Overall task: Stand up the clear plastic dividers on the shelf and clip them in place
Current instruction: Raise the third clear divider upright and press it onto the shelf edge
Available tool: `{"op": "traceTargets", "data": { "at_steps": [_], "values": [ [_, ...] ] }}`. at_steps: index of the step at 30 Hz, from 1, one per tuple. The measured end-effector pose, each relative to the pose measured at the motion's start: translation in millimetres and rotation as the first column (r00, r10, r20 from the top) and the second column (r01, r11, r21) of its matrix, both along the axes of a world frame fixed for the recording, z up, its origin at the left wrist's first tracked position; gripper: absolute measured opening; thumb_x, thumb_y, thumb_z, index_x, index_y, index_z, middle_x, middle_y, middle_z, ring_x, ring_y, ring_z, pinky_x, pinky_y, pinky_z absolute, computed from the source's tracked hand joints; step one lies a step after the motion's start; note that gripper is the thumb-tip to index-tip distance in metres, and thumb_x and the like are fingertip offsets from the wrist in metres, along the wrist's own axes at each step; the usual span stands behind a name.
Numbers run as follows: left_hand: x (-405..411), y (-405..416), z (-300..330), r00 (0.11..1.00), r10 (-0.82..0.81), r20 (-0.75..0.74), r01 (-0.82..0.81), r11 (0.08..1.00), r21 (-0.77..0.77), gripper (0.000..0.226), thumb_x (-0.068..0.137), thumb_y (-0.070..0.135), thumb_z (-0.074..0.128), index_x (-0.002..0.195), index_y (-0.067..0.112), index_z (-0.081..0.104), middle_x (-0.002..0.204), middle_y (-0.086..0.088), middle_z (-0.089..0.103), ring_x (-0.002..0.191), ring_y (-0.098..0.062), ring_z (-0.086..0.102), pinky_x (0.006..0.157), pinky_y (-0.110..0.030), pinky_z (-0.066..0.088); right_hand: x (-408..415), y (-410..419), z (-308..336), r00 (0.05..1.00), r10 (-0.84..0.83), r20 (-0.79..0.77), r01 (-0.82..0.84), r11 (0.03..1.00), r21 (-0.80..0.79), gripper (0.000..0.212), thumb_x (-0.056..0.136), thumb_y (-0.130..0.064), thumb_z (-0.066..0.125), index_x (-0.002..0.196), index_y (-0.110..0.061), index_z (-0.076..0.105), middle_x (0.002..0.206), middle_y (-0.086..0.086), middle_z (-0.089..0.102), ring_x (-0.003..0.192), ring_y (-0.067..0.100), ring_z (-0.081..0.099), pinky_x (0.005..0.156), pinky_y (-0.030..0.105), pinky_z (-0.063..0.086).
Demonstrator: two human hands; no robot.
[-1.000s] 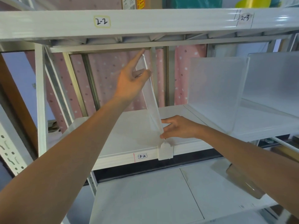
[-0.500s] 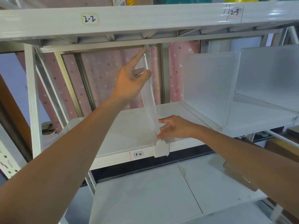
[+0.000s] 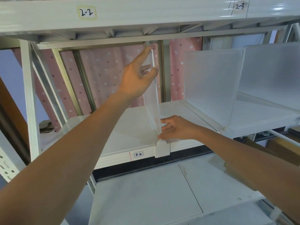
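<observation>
A clear plastic divider [image 3: 153, 101] stands almost upright on the white shelf [image 3: 129, 130] labelled 3-2, seen edge-on. My left hand [image 3: 138, 75] grips its upper front edge, index finger stretched up along the top corner. My right hand [image 3: 175, 127] pinches its lower front corner, just above the white clip [image 3: 162, 149] that hangs over the shelf's front lip. Two more dividers stand upright to the right: a near divider [image 3: 212, 85] and a far divider [image 3: 272, 67].
The shelf above [image 3: 146, 12], labelled 2-2 and 2-3, hangs low over the divider's top. A white upright post [image 3: 30, 98] stands at the left. A lower shelf [image 3: 146, 195] juts out below. Pink dotted fabric [image 3: 103, 75] hangs behind.
The divider has tipped slightly closer to vertical, with both hands holding the same spots. The view has shifted down and a little left.
</observation>
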State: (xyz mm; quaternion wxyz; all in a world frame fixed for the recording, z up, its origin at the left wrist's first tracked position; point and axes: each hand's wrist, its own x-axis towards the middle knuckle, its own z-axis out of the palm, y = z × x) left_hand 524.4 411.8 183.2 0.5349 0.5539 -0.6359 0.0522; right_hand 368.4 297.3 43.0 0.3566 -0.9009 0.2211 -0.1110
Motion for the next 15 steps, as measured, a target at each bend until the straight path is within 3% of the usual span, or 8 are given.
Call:
{"op": "traceTargets", "data": {
  "at_steps": [2,4,8,10,13,15],
  "values": [
    [-1.0,-0.5,-0.6,1.000,0.000,0.009,0.000,1.000,-0.011,0.057,0.100,0.028,0.062,0.151,0.041,0.043,0.144,-0.011,0.060,0.112,-0.012,0.057,0.093,-0.025,0.057,1.5,-3.6,-5.3,1.000,-0.008,0.009,0.008,1.000,-0.002,0.085,0.064,-0.063,0.084,0.142,-0.044,0.057,0.117,-0.014,0.076,0.114,0.003,0.067,0.113,0.038,0.043],
    [0.2,-1.1,-0.1,0.999,0.002,0.033,-0.002,1.000,-0.011,0.057,0.099,0.029,0.063,0.152,0.038,0.043,0.150,-0.002,0.056,0.119,-0.018,0.066,0.099,-0.025,0.055,2.1,-6.4,-8.5,1.000,-0.004,0.023,0.003,1.000,0.018,0.087,0.064,-0.064,0.085,0.143,-0.042,0.057,0.117,-0.014,0.076,0.114,0.002,0.067,0.113,0.039,0.043],
    [-1.0,3.6,0.4,0.998,0.001,0.059,0.001,0.999,-0.032,0.052,0.101,0.027,0.062,0.147,0.043,0.043,0.155,0.023,0.035,0.124,-0.011,0.063,0.098,-0.012,0.048,1.2,-8.3,-7.5,0.999,0.006,0.043,-0.008,0.999,0.036,0.089,0.063,-0.062,0.088,0.144,-0.041,0.057,0.111,-0.013,0.078,0.110,0.001,0.069,0.113,0.038,0.043],
    [0.2,5.7,-1.4,0.998,0.005,0.059,-0.002,0.999,-0.042,0.053,0.102,0.030,0.061,0.145,0.050,0.039,0.156,0.019,0.036,0.122,-0.006,0.063,0.097,-0.011,0.049,1.3,-8.8,-7.2,0.999,0.014,0.049,-0.016,0.999,0.041,0.088,0.063,-0.061,0.089,0.143,-0.043,0.057,0.109,-0.012,0.078,0.107,0.000,0.070,0.113,0.038,0.043],
    [7.3,5.5,-2.7,0.998,0.022,0.058,-0.021,0.999,-0.024,0.055,0.102,0.036,0.061,0.151,0.045,0.039,0.153,0.001,0.052,0.121,-0.005,0.064,0.096,-0.012,0.050,1.5,-8.9,-8.2,0.998,0.015,0.061,-0.019,0.998,0.060,0.091,0.061,-0.062,0.090,0.143,-0.044,0.057,0.108,-0.012,0.079,0.107,0.002,0.071,0.112,0.041,0.044],
    [10.2,6.0,-1.5,0.998,0.017,0.059,-0.016,1.000,-0.012,0.057,0.102,0.036,0.062,0.154,0.041,0.039,0.159,0.005,0.045,0.123,-0.005,0.063,0.098,-0.013,0.049,1.3,-8.7,-7.9,0.997,0.007,0.071,-0.012,0.998,0.067,0.086,0.065,-0.057,0.091,0.143,-0.043,0.057,0.108,-0.012,0.079,0.106,0.001,0.071,0.113,0.040,0.044]
  ]
}}
